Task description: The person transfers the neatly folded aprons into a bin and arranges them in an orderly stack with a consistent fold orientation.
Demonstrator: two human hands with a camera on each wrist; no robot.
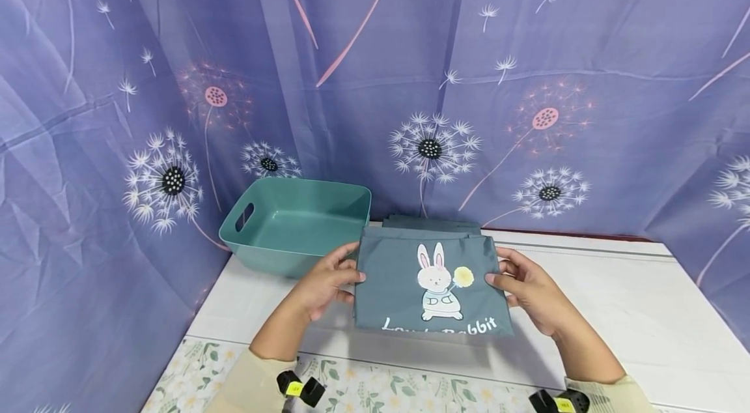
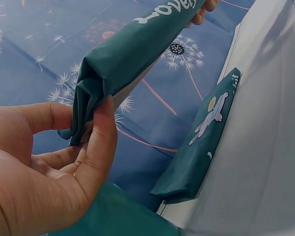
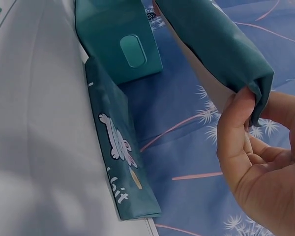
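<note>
A folded dark green cloth (image 1: pixel 398 289) with a white rabbit print and white lettering is held up over the table by both hands. My left hand (image 1: pixel 328 283) pinches its left edge, and the left wrist view shows the layered folds between thumb and fingers of the left hand (image 2: pixel 64 157). On the opposite side, my right hand (image 1: pixel 530 289) grips the right edge between thumb and fingers. Behind it lies a second folded green cloth (image 1: pixel 433 224), mostly hidden in the head view; both wrist views show the rabbit print on this second cloth (image 3: pixel 119 147).
A green plastic basin (image 1: pixel 258 253) with an oval handle hole stands at the back left, close to my left hand. The white table (image 1: pixel 615 309) has a floral cloth (image 1: pixel 199 367) along its front. A purple dandelion-print curtain (image 1: pixel 363 113) hangs behind and at the sides.
</note>
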